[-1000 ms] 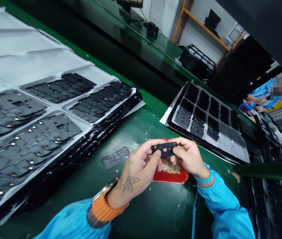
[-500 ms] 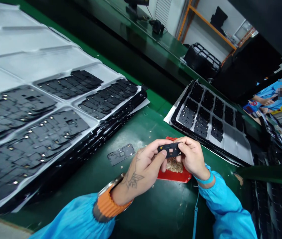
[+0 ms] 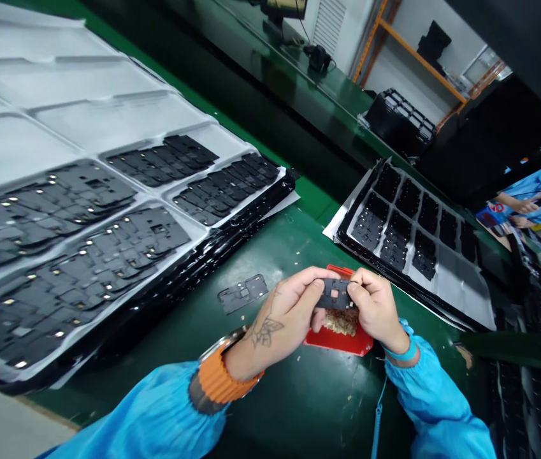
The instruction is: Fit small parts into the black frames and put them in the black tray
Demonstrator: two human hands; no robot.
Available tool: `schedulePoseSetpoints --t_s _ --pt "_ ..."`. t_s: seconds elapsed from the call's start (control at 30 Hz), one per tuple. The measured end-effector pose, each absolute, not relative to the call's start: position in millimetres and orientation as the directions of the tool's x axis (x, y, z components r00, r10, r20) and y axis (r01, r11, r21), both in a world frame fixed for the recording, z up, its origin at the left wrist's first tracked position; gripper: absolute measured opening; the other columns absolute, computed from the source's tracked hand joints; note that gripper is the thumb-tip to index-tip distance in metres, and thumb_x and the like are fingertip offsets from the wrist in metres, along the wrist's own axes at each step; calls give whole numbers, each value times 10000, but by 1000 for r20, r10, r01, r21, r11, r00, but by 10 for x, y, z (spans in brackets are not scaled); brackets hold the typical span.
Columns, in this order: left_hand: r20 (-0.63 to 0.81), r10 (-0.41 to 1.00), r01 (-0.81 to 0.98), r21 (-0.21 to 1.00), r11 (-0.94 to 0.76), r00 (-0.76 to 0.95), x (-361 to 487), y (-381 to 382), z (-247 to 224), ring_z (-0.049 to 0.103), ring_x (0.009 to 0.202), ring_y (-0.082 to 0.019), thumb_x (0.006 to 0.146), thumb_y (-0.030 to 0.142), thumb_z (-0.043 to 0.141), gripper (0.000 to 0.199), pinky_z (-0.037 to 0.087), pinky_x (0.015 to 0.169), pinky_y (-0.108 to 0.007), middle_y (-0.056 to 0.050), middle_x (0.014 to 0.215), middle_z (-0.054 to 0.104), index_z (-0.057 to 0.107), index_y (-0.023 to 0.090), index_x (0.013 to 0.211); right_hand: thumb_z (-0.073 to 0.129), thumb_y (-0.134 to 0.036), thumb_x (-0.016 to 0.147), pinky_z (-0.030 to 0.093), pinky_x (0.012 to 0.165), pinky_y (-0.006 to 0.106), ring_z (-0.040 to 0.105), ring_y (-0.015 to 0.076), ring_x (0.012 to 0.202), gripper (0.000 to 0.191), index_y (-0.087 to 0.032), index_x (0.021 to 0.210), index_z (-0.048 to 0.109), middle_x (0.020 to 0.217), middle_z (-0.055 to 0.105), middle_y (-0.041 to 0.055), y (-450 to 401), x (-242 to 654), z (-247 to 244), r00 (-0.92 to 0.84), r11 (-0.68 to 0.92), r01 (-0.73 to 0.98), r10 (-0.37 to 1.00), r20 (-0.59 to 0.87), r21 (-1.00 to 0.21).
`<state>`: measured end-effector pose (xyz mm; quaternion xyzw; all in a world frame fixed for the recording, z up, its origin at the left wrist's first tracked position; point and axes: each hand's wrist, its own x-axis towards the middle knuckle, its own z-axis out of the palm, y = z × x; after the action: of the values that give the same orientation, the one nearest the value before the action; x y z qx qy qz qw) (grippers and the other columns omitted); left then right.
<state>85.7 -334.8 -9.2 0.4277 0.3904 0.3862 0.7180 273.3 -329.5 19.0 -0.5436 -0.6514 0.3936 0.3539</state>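
Observation:
A small black plate with a square cutout is held over a red tray of small tan pieces. My left hand pinches the plate's left end, thumb on its face. At its right end, my right hand grips it between thumb and fingers. Another dark flat plate lies on the green table just left of my left hand. Parts of the red tray are hidden behind my hands.
A large white-lined tray with rows of black plates fills the left. A smaller tray with black plates stands at right. Behind are a black crate stack and an orange shelf. A person's hands show far right.
My left thumb has shifted on the held plate, and the plate's face is turned more toward the camera. The whole view has moved slightly, so the surroundings appear further right.

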Motion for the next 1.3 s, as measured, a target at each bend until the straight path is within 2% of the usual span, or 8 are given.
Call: schedulePoseSetpoints --t_s 0.13,0.5,0.6,0.73,0.87,1.03,1.2,1.3 --pt "-277 850 -289 855 431 449 849 -3325 -30 455 472 -81 946 355 549 414 383 468 -172 44 569 554 507 146 1301 566 -357 1003 295 504 220 360 79 518 338 -152 743 501 586 431 -31 -3312 2780 168 -171 -11 351 982 -76 -936" --pt "-260 899 -156 931 330 352 837 -3302 -99 488 443 -102 1010 390 450 313 373 472 -205 20 497 533 549 166 815 569 -346 1009 320 482 205 413 76 485 321 -145 762 530 562 497 -20 -3339 2766 256 -298 -37 381 941 -161 -924" --pt "-203 925 -65 970 235 322 797 -3273 -87 500 460 -93 1008 324 439 344 387 503 -205 19 489 535 549 160 726 589 -365 1014 423 533 209 562 108 559 253 -130 931 637 672 619 16 -3336 2810 334 -397 -94 388 881 -258 -917" --pt "-189 929 -67 973 221 319 789 -3267 -69 509 484 -112 1027 429 462 333 407 500 -222 30 526 549 609 168 881 622 -283 977 480 653 226 627 126 731 241 -181 1183 691 930 706 39 -3311 2882 422 -393 -21 455 892 -222 -890" --pt "-93 970 71 994 79 224 799 -3296 -31 598 579 -127 1019 424 497 293 442 555 -240 11 667 640 641 170 1053 611 -228 948 440 648 214 582 101 702 197 -185 1093 737 899 704 10 -3290 2889 502 -403 76 566 894 -196 -821" --pt "46 970 219 971 -99 237 803 -3314 13 605 589 -106 1023 316 505 214 420 580 -248 21 721 666 654 164 1050 564 -174 904 359 557 224 493 80 560 196 -165 850 752 686 633 -22 -3272 2855 595 -393 107 684 888 -241 -721" --pt "239 918 316 886 -340 317 811 -3348 -63 594 602 -127 1027 269 517 225 396 605 -280 13 732 681 688 154 1115 558 -119 783 255 520 247 313 67 530 192 -143 600 504 556 407 -53 -3251 2849 614 -502 145 711 790 -352 -688" --pt "196 922 295 907 -300 335 813 -3406 -137 664 786 -196 1019 306 523 301 436 754 -332 -41 953 751 707 178 1220 564 -129 716 223 504 263 268 74 528 222 -142 573 395 540 358 -55 -3255 2841 550 -517 166 734 765 -383 -659"
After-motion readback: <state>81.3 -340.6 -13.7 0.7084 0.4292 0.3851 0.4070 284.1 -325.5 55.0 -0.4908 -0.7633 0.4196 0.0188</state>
